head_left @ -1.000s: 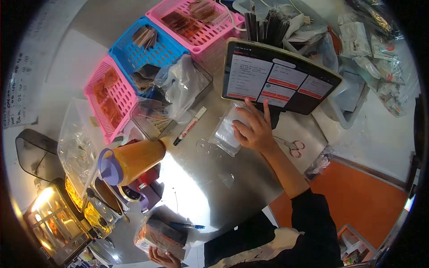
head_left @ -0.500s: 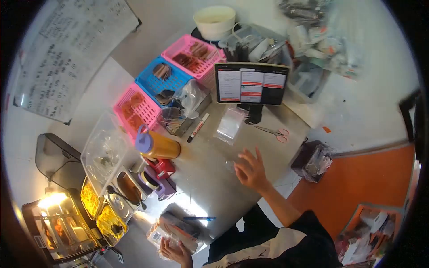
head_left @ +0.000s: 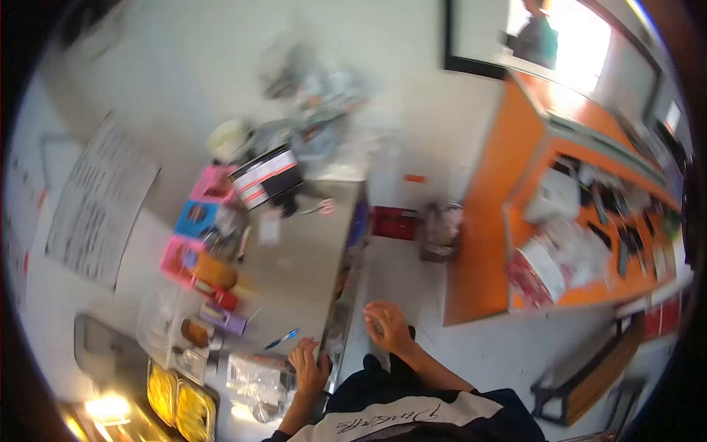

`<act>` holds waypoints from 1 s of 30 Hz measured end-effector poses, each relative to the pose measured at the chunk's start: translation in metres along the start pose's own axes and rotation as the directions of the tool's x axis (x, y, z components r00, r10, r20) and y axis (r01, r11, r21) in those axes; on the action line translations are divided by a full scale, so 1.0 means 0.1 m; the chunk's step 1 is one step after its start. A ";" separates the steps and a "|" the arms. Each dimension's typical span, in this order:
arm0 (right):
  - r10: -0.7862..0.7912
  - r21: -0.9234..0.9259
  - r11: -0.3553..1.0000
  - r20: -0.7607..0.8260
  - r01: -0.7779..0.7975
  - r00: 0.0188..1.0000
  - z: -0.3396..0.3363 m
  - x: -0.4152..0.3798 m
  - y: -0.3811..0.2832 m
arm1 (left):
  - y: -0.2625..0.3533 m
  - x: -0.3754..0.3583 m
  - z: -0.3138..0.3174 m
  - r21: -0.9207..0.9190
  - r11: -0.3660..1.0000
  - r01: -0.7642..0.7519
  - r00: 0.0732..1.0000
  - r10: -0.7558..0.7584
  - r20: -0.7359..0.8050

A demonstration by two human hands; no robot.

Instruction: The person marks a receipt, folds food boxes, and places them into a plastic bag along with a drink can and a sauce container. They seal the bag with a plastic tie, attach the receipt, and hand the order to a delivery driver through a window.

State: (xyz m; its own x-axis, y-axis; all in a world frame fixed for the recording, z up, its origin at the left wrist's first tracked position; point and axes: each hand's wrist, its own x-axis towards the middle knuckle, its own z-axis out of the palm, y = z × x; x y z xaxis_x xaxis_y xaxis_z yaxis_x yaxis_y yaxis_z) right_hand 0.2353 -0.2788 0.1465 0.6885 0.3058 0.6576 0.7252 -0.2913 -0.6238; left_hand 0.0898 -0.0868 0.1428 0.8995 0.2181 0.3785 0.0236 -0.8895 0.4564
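Observation:
My left hand (head_left: 308, 366) is at the near edge of the metal table, fingers apart and nothing seen in them. Beside it lies a clear plastic-wrapped package (head_left: 259, 381), and a blue pen (head_left: 282, 339) rests just past the fingertips. My right hand (head_left: 389, 328) hangs in the air off the table's right edge, over the floor. Its fingers are loosely bent and apart, and I see nothing held in it. Motion blurs the view somewhat.
Along the table's (head_left: 298, 258) left side stand an orange bottle (head_left: 215, 271), pink and blue baskets (head_left: 197, 219) and metal food trays (head_left: 195, 412). A tablet (head_left: 266, 177) and scissors (head_left: 321, 208) are at the far end. Right stands an orange shelf unit (head_left: 479, 243) with bags.
My view has swung to the right, bringing in the orange shelf unit. My right hand has moved from over the table to beyond its edge. My left hand has come off the package.

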 end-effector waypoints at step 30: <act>0.344 -0.223 0.752 -0.670 -0.621 0.658 -5.28 -2.28 1.43 | 4.88 1.04 2.73 -0.249 0.896 -0.368 0.852 0.432 0.296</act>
State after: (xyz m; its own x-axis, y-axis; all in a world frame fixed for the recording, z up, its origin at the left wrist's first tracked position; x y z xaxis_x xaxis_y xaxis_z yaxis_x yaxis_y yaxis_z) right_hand 0.1813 -0.8693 0.1303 0.7018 -0.5064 0.5011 0.1177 -0.6113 -0.7826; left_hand 0.3140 -0.6079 0.1854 0.9055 -0.3174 0.2817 -0.4186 -0.7769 0.4704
